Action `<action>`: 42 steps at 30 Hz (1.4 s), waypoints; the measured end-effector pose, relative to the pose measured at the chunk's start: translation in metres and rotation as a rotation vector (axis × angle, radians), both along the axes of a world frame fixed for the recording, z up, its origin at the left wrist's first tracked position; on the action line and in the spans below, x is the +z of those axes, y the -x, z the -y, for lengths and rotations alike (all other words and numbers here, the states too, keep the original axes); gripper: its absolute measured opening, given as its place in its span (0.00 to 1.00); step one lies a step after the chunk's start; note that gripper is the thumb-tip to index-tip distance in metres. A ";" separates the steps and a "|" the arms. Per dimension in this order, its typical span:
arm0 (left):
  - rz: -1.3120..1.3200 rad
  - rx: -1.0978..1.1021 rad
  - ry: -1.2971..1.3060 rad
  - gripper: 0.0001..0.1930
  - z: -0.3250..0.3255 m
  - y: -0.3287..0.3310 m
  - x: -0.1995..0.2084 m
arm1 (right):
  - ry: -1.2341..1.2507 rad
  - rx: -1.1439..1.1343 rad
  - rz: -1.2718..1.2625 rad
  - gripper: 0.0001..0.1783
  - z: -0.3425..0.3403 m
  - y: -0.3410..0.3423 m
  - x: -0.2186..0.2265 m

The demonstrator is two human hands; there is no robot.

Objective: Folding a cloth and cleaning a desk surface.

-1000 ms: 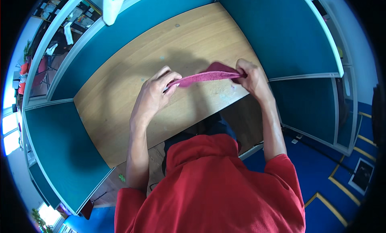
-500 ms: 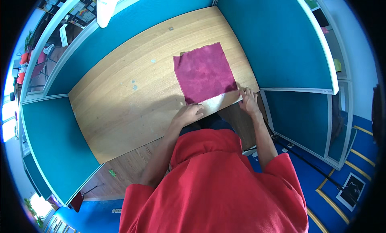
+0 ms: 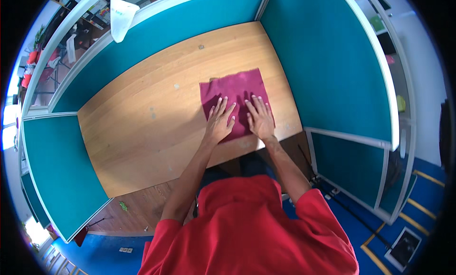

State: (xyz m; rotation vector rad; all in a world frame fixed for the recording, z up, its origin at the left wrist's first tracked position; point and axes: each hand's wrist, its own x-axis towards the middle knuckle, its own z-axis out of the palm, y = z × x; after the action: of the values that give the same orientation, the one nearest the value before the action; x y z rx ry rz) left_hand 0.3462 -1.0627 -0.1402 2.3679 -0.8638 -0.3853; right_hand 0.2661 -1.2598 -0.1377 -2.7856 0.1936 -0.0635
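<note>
A maroon square cloth [image 3: 232,87] lies spread on the wooden table [image 3: 142,118], toward its right side. My left hand [image 3: 219,120] rests on the cloth's left part, fingers apart and pointing away from me. On the right part my right hand [image 3: 260,118] lies with its fingers spread too. Neither hand grips anything. The far edge of the cloth looks slightly uneven near its left corner. Parts of the cloth's sides and near edge are hidden under my hands.
Teal partition panels [image 3: 327,61] stand behind the table and at its sides. A white bag-like item [image 3: 122,16] hangs over the back panel's top rail. A dark pole [image 3: 351,211] reaches across the blue floor at the right, near a framed picture [image 3: 403,247].
Both hands have moved from the cloth's near corners forward onto its surface, with the fingers now spread. The view has shifted slightly.
</note>
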 end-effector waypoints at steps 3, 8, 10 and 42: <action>0.120 0.109 -0.031 0.32 0.037 -0.022 -0.024 | 0.071 0.101 0.020 0.34 0.008 -0.048 -0.026; 0.281 0.218 -0.228 0.33 0.068 -0.050 -0.053 | 0.109 0.136 -0.083 0.35 0.032 -0.081 -0.050; 0.272 0.204 -0.313 0.34 0.077 -0.061 -0.057 | 0.064 0.154 -0.047 0.35 0.042 -0.095 -0.052; 0.596 0.264 -0.065 0.36 0.198 -0.228 -0.088 | 0.217 0.177 0.227 0.35 0.173 -0.278 -0.084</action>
State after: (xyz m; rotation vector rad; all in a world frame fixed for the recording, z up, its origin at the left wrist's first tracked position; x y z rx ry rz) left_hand 0.5746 -1.2606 -0.2285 2.6535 -0.7732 0.4268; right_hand 0.5445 -1.4328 -0.2216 -2.9666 -0.1240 -0.3752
